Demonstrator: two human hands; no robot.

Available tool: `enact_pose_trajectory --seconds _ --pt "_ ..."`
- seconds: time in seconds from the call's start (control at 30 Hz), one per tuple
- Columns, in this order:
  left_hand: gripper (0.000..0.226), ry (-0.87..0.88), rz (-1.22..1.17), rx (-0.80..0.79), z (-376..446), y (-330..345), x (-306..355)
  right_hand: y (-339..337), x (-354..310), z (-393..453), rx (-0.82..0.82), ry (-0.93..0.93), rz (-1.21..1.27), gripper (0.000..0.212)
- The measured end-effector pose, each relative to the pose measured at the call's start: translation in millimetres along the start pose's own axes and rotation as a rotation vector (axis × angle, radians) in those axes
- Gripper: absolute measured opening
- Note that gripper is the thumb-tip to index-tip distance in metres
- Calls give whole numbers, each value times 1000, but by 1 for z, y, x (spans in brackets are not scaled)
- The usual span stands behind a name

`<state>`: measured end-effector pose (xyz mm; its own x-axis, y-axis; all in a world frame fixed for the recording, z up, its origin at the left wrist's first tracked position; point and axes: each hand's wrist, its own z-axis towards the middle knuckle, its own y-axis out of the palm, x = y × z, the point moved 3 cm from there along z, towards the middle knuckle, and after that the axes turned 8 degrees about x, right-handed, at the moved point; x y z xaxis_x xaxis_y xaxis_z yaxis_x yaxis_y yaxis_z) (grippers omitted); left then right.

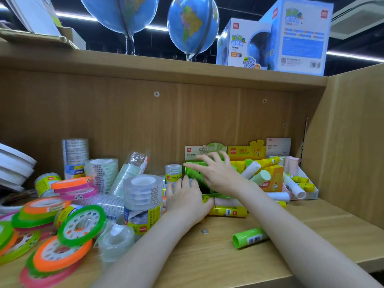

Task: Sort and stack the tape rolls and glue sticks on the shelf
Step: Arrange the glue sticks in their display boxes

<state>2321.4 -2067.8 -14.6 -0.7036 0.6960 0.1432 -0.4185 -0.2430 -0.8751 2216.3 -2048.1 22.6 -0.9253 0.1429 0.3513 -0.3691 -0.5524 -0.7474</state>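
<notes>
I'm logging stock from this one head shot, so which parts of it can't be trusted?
Head view only:
- Green glue stick box: contents mostly covered by the right hand.
- Left hand: its palm side faces away, so any grip is hidden.
- Flat tape rolls: blurred, and cut off by the left edge.
- Loose green glue stick: label print too small to read.

Two bare forearms, sleeveless, no rings or watch.
</notes>
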Motion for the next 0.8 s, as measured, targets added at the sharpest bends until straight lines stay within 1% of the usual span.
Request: enact_pose_trajectory --seconds 0.1,0.23,0.33,0.5,0.7,0.77,0.8 --pt "74 6 9 4 -1 1 0 2 1 4 0 -2 -31 48" --pt "62 10 4 32 -3 -2 0 2 18 3 93 182 55 30" --pt "49 6 -20 68 -2 -6 0 3 22 1 137 286 124 25" --pt "43 -7 -28 87 -2 -6 -2 7 26 2 147 406 90 30" --pt "40 -49 -137 123 0 -9 -2 10 27 -4 120 437 172 33" --pt "33 -64 -210 167 0 -9 -4 8 32 -10 152 418 256 34" --pt "29 -76 -266 194 0 -10 -5 4 36 -13 196 398 351 34"
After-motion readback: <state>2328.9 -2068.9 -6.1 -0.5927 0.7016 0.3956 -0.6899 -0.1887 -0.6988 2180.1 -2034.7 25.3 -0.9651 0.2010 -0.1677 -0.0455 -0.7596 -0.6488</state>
